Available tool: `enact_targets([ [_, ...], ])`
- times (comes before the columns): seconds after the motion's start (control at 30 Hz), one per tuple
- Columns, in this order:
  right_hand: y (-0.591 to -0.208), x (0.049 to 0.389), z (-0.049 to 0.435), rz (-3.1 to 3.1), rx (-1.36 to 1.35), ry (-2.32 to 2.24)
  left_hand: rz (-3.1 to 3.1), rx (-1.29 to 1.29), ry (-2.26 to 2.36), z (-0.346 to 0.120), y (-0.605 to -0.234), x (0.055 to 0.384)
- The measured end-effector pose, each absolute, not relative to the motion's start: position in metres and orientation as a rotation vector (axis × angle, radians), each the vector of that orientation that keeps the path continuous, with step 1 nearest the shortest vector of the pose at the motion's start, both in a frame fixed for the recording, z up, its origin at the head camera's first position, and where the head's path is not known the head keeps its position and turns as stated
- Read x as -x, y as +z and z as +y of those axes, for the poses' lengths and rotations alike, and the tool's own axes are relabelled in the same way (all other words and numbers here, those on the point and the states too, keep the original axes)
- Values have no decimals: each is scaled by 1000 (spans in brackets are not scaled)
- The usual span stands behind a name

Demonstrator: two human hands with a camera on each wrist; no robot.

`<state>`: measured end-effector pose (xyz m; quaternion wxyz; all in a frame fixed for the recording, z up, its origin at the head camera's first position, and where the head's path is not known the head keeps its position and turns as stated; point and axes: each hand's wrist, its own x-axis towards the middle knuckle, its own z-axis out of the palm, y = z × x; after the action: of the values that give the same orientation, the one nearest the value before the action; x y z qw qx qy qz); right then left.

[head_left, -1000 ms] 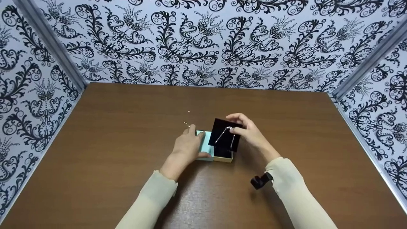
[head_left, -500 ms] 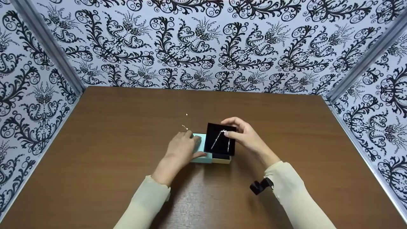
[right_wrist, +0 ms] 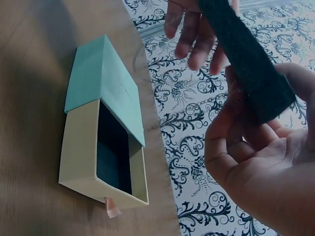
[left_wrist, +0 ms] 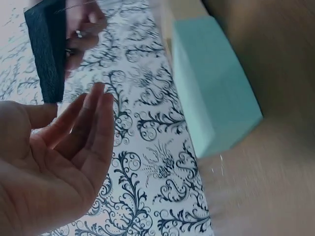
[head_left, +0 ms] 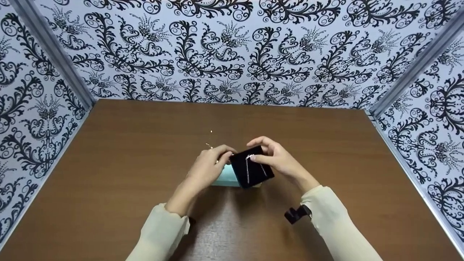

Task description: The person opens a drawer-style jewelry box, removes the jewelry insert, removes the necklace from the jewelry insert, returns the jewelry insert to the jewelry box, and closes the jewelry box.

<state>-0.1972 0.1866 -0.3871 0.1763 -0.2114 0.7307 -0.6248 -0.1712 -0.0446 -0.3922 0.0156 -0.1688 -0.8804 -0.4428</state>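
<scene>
Tilted black pad [head_left: 256, 172], open teal box [right_wrist: 90, 87]

The head view looks from above and behind the left grip [head_left: 206, 167] and right grip [head_left: 278, 156], facing forward and down across the worktop [head_left: 145, 145] towards the patterned wall [head_left: 217, 47] beyond them. Each wrist view sits close behind its own grip, facing along the palm; both share the black pad [right_wrist: 251, 64] between the grips and the box [right_wrist: 80, 142] below.
</scene>
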Motion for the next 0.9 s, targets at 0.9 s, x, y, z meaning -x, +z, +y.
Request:
enact_targets([
  [0.9, -381, 183, 196, 1903, 510, -1706, -2511, 580, -2582, -41, -402, 153],
])
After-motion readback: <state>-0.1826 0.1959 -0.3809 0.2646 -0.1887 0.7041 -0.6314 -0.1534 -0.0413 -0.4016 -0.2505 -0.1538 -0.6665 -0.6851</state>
